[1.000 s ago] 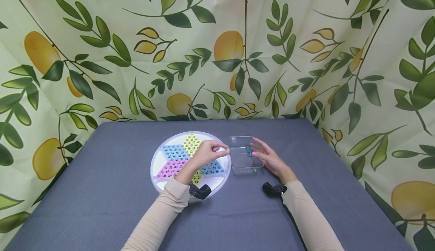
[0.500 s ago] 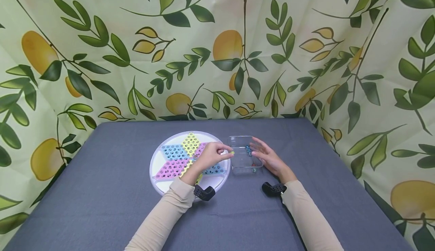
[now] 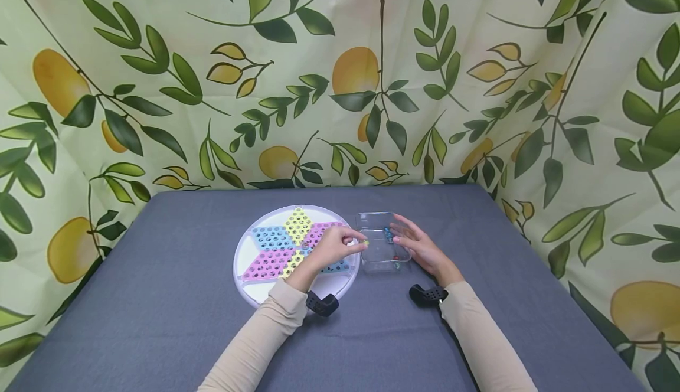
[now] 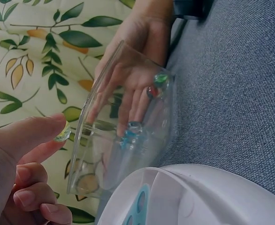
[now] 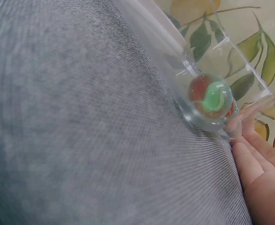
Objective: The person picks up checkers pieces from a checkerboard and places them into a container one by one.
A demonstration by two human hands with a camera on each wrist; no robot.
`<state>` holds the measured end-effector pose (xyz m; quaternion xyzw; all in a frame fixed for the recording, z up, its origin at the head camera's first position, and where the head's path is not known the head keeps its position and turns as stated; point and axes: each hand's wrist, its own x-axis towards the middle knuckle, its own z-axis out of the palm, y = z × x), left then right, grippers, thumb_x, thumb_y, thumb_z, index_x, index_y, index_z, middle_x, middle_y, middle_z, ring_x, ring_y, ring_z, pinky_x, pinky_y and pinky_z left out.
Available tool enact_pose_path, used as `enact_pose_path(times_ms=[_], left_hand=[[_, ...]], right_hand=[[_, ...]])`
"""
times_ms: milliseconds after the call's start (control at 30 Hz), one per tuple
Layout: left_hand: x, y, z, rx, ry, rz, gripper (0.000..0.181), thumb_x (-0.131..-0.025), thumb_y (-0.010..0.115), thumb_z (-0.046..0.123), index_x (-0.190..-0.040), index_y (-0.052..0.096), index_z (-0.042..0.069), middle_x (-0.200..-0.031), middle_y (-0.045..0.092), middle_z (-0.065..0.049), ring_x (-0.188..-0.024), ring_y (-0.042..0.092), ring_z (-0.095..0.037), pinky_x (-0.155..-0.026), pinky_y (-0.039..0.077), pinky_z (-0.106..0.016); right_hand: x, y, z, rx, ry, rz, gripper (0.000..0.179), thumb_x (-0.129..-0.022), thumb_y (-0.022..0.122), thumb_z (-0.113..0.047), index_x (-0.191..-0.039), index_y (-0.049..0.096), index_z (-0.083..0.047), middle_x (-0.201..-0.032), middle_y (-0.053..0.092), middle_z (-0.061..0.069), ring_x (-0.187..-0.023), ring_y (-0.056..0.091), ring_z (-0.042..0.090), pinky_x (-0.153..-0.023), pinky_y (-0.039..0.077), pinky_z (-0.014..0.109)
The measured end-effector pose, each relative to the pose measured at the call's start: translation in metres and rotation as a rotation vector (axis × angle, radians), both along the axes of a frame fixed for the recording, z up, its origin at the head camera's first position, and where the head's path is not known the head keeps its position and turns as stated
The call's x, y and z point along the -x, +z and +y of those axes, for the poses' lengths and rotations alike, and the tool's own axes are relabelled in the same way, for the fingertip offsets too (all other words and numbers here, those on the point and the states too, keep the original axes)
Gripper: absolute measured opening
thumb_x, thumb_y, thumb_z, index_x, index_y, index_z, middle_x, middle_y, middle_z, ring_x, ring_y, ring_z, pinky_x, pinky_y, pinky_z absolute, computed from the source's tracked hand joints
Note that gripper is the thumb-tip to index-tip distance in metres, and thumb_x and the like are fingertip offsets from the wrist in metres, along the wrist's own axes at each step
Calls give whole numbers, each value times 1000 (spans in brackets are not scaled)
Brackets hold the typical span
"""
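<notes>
My left hand (image 3: 332, 249) pinches a yellow-green glass marble (image 4: 62, 132) between thumb and index finger, at the left rim of a clear plastic box (image 3: 376, 261). The other left fingers are curled beneath in the left wrist view. My right hand (image 3: 427, 254) rests along the box's right side, its fingers extended against the outer wall. Inside the box, blue marbles (image 4: 130, 133) gather by the wall near the right fingers. A green marble (image 4: 161, 78) and a red marble (image 4: 152, 91) lie together in a near corner; the right wrist view shows the green marble (image 5: 215, 97) close up.
A round white Chinese checkers board (image 3: 245, 262) with a yellow, blue and pink star of holes stands left of the box. My left forearm covers part of it. A grey cloth (image 3: 175, 297) covers the table, and a leaf-patterned curtain (image 3: 319, 120) hangs behind.
My left hand has moved slightly right and nearer, bringing the pinched marble from beside the box to its left rim. The right hand and box have stayed in place.
</notes>
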<state>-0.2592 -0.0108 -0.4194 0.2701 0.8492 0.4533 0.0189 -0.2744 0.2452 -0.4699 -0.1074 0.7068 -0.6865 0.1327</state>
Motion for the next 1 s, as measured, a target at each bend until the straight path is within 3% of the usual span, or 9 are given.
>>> enact_pose_path(times_ms=[567,833,1000], left_hand=[[-2,-3,-1,-17,-14,-33,30,-85,71,14,-110,70,-3,-59,32,5,-57,29,-7,-54,26,-15],[-5,0,-14,-31,-7,-41,28,-85,70,13,-108,71,-3,-59,29,5,-57,27,-7,-54,24,-16],[-4,3,-25,-11,39,-20,27,-84,72,17,-106,72,1,-57,31,7,-56,28,-6,-55,26,-16]], right_hand=[[-2,3,-1,-5,-9,-30,71,-97,53,-12,-155,12,-14,-161,16,19,-152,8,34,-122,7,57],[-1,2,-1,16,-1,-34,72,-97,54,-11,-155,12,-13,-161,14,20,-152,7,35,-122,3,57],[-1,2,1,19,8,-25,72,-97,53,-11,-155,11,-13,-161,14,20,-152,7,36,-122,1,56]])
